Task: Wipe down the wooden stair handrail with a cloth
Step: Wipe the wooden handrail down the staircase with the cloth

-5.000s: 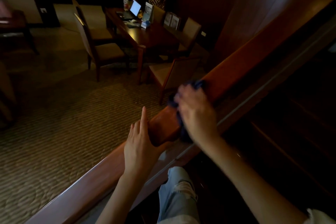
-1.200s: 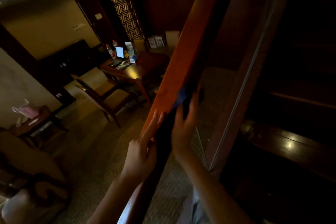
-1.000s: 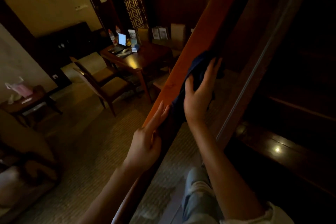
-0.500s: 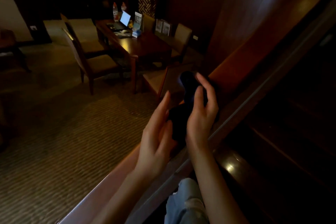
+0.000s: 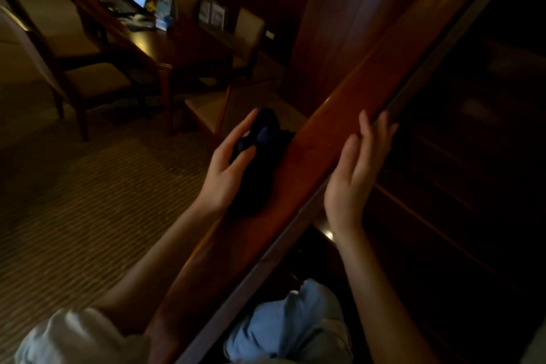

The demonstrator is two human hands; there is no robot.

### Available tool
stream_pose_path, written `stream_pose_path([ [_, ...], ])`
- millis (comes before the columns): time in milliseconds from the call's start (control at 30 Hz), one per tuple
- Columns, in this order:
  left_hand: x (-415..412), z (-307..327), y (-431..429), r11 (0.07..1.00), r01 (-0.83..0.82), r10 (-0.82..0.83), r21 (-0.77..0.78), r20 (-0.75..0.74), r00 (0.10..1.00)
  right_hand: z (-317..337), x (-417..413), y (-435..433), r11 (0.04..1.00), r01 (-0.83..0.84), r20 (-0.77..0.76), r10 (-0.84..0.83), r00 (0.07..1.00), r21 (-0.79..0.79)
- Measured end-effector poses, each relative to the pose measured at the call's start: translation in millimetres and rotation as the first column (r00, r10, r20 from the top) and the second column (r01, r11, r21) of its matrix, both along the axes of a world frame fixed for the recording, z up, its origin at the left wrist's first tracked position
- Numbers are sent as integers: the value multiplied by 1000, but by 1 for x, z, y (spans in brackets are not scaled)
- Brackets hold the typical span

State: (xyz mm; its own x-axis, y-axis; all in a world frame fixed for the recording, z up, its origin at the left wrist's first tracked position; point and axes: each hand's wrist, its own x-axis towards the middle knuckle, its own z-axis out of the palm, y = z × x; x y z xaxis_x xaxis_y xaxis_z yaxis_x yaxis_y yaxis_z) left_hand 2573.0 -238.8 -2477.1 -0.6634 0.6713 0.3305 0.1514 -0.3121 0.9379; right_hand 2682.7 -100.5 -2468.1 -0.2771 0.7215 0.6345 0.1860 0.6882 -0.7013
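Left hand (image 5: 227, 170) grips the bunched dark cloth (image 5: 261, 156) against the handrail (image 5: 339, 130) outer side, ready to wipe it. Right hand (image 5: 351, 174), fingers straight and holding nothing, rests on the inner edge, likely for balance.

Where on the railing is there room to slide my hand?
The handrail top is bare above the right hand, going up, and below the cloth toward the sleeve. The middle is crowded: the left hand holds the cloth there, the right hand touches the edge.

We see the handrail (image 5: 320, 151) as polished, glossy reddish wood; against it the cloth (image 5: 266, 145) looks soft, matt fabric.
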Motion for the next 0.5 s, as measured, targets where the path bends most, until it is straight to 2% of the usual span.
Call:
stream_pose_path([
  [67, -1, 3, 7, 993, 104, -107, -57, -60, 992, -13, -10, -8, 982, -27, -54, 17, 998, -187],
  [167, -3, 8, 24, 962, 215, -248, -168, -208, 946, -19, -18, -22, 969, -71, -172, 30, 985, -235],
  [200, -5, 11, 30, 956, 241, -274, -169, -206, 939, -19, -17, -24, 966, -106, -217, 53, 975, -237],
  [300, -14, 10, 34, 940, 327, -330, -96, -13, 944, -16, -17, -24, 949, -179, -278, 104, 955, -260],
  [400, -10, -14, 10, 948, 295, -297, -117, 2, 955, -14, -18, -28, 946, -146, -249, 72, 966, -291],
  [500, -11, -26, 0, 937, 346, -347, -47, -4, 938, -14, -17, -29, 953, -109, -239, 40, 970, -281],
])
